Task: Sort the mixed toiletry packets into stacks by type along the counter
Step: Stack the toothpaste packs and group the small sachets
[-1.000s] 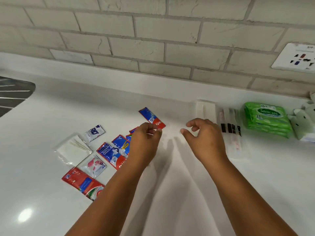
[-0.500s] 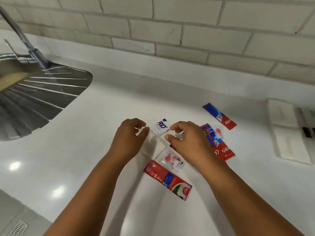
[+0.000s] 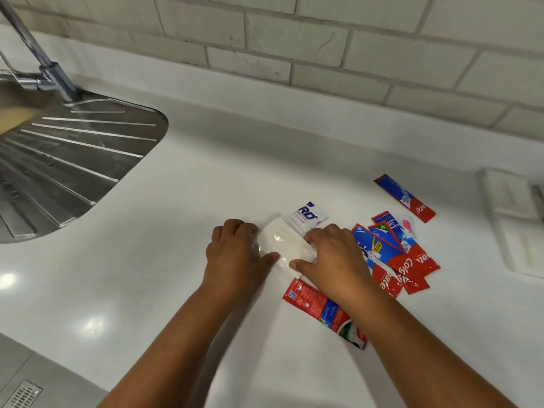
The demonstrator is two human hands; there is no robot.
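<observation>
Left hand [image 3: 235, 254], right hand [image 3: 332, 254]: fingers curled, pinching.

Brightness: bright, even indoor light on the white counter [image 3: 182, 201].
Source: overhead, shown by round glare spots at 8 and 9 o'clock.
Shadows: soft and pale beneath the forearms, toward 6 o'clock.
Blur: smeared brown-yellow patch at 10 o'clock; white packets [image 3: 512, 201] at 3 o'clock soft.
Distortion: wall tiles [image 3: 323, 39] bend at 12 o'clock.
</observation>
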